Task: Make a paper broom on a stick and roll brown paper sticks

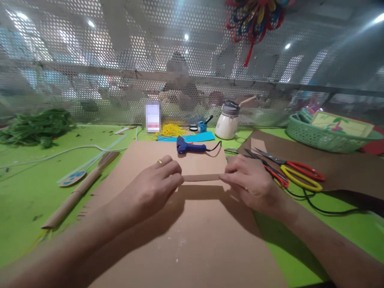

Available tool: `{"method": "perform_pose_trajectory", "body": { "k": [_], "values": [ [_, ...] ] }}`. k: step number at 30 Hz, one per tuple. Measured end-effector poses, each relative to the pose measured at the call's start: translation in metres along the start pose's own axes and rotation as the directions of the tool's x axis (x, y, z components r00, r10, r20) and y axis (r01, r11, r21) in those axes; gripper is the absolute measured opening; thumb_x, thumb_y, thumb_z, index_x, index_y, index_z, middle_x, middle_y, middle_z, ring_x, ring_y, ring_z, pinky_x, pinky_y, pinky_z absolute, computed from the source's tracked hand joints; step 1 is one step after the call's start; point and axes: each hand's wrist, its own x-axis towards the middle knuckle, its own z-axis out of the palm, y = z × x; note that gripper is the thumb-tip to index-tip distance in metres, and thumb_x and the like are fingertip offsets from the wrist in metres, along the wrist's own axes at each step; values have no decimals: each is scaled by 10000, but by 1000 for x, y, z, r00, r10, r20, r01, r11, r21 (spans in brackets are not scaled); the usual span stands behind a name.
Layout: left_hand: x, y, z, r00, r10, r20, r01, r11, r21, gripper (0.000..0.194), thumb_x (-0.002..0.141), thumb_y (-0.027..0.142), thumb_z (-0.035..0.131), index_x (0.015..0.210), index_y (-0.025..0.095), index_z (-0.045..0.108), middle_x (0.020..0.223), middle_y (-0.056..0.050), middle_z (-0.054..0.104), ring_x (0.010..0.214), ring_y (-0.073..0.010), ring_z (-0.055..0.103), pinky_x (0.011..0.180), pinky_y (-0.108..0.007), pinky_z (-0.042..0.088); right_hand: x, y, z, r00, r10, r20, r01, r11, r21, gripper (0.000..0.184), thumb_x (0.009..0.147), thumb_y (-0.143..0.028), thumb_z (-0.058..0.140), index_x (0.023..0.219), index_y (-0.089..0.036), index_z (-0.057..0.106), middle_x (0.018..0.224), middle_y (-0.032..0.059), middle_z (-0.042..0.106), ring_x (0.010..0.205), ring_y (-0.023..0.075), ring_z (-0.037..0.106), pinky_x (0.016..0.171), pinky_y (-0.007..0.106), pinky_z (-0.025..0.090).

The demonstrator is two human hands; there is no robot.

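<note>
My left hand and right hand grasp opposite ends of the strip, fingers pinched on it. The strip is held level above the brown sheet, which lies on the green tabletop. The blue glue gun rests on the sheet, beyond the strip. Scissors lie right of my right hand; the paper roll lies left.

The bare left forearm extends diagonally from the lower left; the bare right forearm extends from the lower right. The bare left hand and bare right hand are level, apart and turned toward each other. Each hand is closed in a fingertip pinch, fingers bent, back of the hand largely visible.
</note>
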Motion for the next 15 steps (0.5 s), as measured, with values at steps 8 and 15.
{"method": "perform_pose_trajectory", "body": {
  "k": [8, 15],
  "values": [
    [-6, 19, 17, 966, -46, 255, 61, 997, -54, 224, 913, 71, 419, 732, 186, 481, 749, -24, 516, 713, -183, 421, 690, -354, 361, -9, -8, 18, 929, 73, 364, -118, 988, 103, 222, 875, -33, 502, 725, -148, 618, 772, 60, 552, 742, 183, 473, 613, 309, 353],
    [-11, 21, 19, 911, -191, 366, 290, 927, -237, 186, 976, 168, 394, 828, 200, 501, 841, -14, 513, 742, -161, 455, 628, -312, 334, -9, -9, 20, 891, 116, 438, -231, 948, 220, 173, 920, -87, 518, 807, -146, 635, 797, 60, 569, 784, 185, 506, 658, 303, 380]
  ]
}}
